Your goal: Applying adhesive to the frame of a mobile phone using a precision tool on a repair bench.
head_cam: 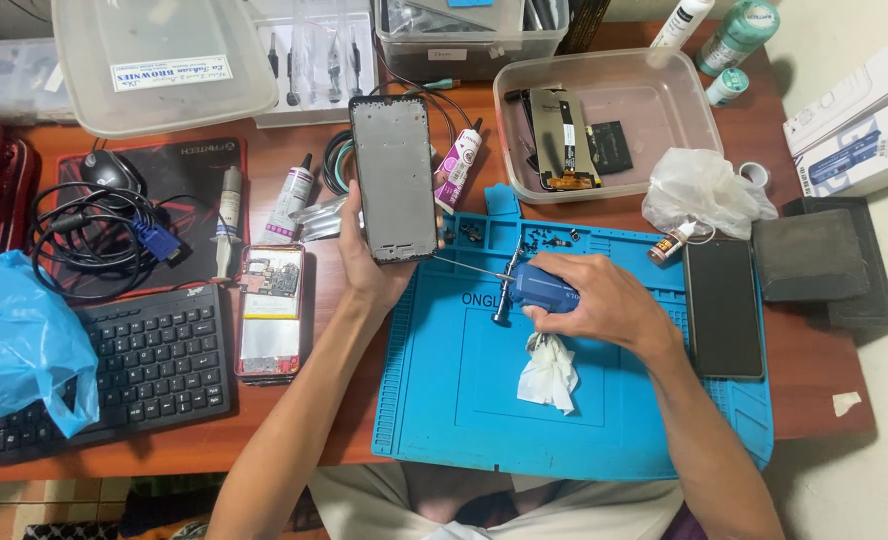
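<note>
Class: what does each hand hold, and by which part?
Left hand grips the phone frame by its lower end. Right hand holds a blue tool by its body, plus a white tissue.

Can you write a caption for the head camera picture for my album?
Left hand holds grey phone frame; right hand grips blue tool over blue mat.

A work mat (464, 400) lies at the desk's centre. At its 9 o'clock rests an opened phone (270, 312), a keyboard (124, 370) beyond that. At 3 o'clock, a second phone (723, 306) lies on the mat's edge. At 12 o'clock sits a tray (664, 120) holding phone parts (564, 140).
</note>
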